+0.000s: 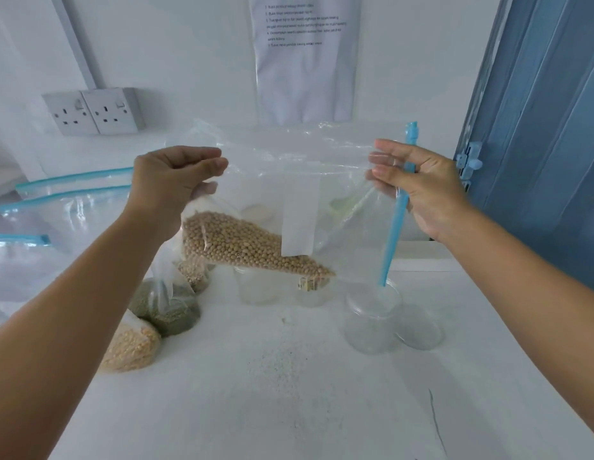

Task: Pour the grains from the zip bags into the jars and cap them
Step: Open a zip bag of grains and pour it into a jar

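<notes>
A clear zip bag (289,180) with a blue zip strip (396,220) hangs in the air over the white counter. Tan round grains (242,244) lie heaped in its lower left corner. My left hand (176,184) pinches the bag's left edge. My right hand (422,187) pinches the right side beside the zip strip. The strip's lower end hangs over an open clear jar (372,320). Two more clear jars (255,287) stand behind the bag, partly hidden by it. A clear lid (422,330) lies right of the near jar.
Small bags of green grains (169,310), yellow grains (129,346) and pale grains (196,273) lie on the counter (289,393) at left. Several flat zip bags (56,207) are stacked far left. Wall sockets (93,111) and a printed sheet (305,54) are behind; a blue door (538,127) is at right.
</notes>
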Demonstrator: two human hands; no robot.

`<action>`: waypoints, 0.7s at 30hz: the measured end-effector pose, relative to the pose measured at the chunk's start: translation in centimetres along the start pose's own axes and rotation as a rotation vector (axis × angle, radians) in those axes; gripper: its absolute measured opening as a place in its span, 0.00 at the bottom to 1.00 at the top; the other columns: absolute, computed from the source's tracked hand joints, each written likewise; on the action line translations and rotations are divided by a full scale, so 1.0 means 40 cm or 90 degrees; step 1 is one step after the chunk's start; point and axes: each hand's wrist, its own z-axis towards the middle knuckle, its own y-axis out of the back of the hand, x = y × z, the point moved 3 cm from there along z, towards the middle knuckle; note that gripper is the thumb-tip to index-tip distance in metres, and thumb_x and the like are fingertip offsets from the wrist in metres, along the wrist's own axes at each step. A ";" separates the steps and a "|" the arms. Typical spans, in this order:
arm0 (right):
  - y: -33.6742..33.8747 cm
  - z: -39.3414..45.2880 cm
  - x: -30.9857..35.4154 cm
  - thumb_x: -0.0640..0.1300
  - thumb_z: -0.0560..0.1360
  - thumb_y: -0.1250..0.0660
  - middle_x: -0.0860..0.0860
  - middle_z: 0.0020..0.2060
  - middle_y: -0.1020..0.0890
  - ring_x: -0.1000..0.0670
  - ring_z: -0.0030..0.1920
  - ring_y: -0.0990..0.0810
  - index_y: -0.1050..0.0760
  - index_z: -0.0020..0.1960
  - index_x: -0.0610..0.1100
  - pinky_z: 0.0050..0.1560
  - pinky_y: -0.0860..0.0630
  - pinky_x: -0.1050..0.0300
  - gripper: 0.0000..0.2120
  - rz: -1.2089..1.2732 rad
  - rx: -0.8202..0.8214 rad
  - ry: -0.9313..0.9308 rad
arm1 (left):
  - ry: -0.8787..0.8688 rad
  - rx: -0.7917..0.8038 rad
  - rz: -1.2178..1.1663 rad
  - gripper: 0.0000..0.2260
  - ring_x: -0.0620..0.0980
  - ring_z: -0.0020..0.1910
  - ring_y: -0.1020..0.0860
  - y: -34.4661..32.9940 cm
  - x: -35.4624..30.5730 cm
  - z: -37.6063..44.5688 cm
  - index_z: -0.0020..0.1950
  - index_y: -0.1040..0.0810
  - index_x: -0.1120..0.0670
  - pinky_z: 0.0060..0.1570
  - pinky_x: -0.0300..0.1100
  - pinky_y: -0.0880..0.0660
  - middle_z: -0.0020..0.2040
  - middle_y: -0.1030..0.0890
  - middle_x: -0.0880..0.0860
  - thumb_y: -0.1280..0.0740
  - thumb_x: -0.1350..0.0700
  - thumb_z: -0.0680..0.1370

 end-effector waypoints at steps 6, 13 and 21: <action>0.046 0.013 -0.041 0.29 0.76 0.28 0.45 0.53 0.13 0.45 0.51 0.13 0.18 0.62 0.41 0.54 0.17 0.57 0.17 0.061 0.016 -0.032 | 0.004 -0.016 0.042 0.09 0.51 0.46 0.16 -0.045 -0.019 -0.004 0.51 0.13 0.58 0.55 0.46 0.16 0.42 0.13 0.53 0.20 0.62 0.72; 0.055 0.010 -0.073 0.30 0.76 0.28 0.44 0.54 0.13 0.44 0.52 0.13 0.17 0.62 0.41 0.56 0.17 0.55 0.16 0.074 0.010 -0.039 | 0.024 -0.001 0.052 0.14 0.51 0.47 0.15 -0.051 -0.012 0.001 0.50 0.13 0.58 0.59 0.52 0.17 0.44 0.13 0.55 0.19 0.57 0.66; 0.038 0.010 -0.083 0.30 0.76 0.27 0.44 0.54 0.13 0.43 0.53 0.13 0.18 0.63 0.40 0.55 0.18 0.56 0.17 0.104 -0.013 -0.042 | -0.004 0.027 0.070 0.14 0.51 0.46 0.15 -0.051 -0.042 0.036 0.49 0.13 0.57 0.58 0.51 0.17 0.42 0.13 0.53 0.19 0.56 0.66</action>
